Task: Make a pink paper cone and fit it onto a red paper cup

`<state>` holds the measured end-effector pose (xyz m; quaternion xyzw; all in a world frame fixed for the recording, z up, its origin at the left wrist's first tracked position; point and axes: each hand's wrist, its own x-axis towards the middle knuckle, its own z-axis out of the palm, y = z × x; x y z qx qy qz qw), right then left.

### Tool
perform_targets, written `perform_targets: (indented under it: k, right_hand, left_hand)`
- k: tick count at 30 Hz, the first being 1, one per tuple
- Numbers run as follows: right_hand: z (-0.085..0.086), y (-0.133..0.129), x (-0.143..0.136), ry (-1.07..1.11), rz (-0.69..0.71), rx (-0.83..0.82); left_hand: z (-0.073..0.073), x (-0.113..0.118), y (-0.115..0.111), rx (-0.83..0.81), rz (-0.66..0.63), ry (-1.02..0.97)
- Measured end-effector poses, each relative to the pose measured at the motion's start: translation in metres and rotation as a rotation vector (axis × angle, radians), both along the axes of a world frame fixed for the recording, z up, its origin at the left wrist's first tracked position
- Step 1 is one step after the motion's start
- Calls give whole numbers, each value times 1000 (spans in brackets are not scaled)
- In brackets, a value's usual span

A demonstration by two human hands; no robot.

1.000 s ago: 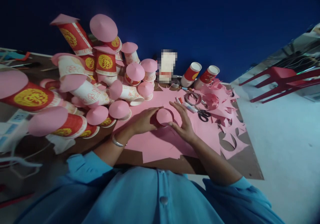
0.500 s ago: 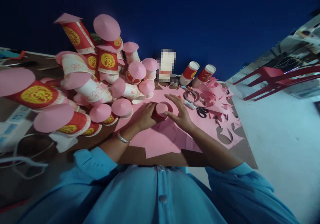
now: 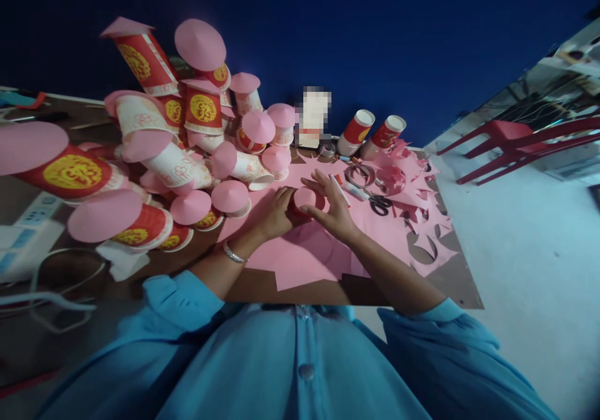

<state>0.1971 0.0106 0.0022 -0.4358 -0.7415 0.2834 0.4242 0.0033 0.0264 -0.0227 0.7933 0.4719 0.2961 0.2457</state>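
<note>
My left hand (image 3: 280,212) is wrapped round the side of a red paper cup (image 3: 300,211), seen from above over the pink sheets. On top of the cup sits a pink paper cone (image 3: 306,199). My right hand (image 3: 335,209) curves round the far and right side of the cone, its thumb resting on the cone's near slope and its fingers at the far rim. Under both hands lie pink paper sheets (image 3: 300,267). Right of my right hand are a red-capped marker (image 3: 339,190), a glue tube (image 3: 356,192) and black-handled scissors (image 3: 380,205).
Cups with pink cone tops (image 3: 204,110) are piled on the left. Two bare paper cups (image 3: 357,131) lean at the back beside a blurred-out phone-like object (image 3: 313,120). Pink scraps (image 3: 424,248) cover the right side. A red chair (image 3: 506,139) stands beyond the table.
My right hand has closed in on the cone, its fingers now nearer the far rim. The red-capped marker has come into sight beside it. The view has shifted slightly.
</note>
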Motion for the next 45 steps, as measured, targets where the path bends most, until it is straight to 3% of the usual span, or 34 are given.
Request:
perform_targets:
  k: [4,12,31,37,45]
  right_hand:
    - [1,-1,-8,26,-22,-2]
    - [-8,-1,-16,7,-49,-32]
    - [-4,-3,-19,-39,-80,-11]
    - [-2,-6,-17,59,-103,-8]
    - [-4,-3,-27,21,-189,-11]
  left_hand:
    - [-3,1,-1,8,-8,4]
    - [10,-4,-3,12,-31,102]
    - [0,-5,-2,27,-28,89]
    - [-6,0,-1,70,17,115]
    - [7,-2,-4,49,-31,162]
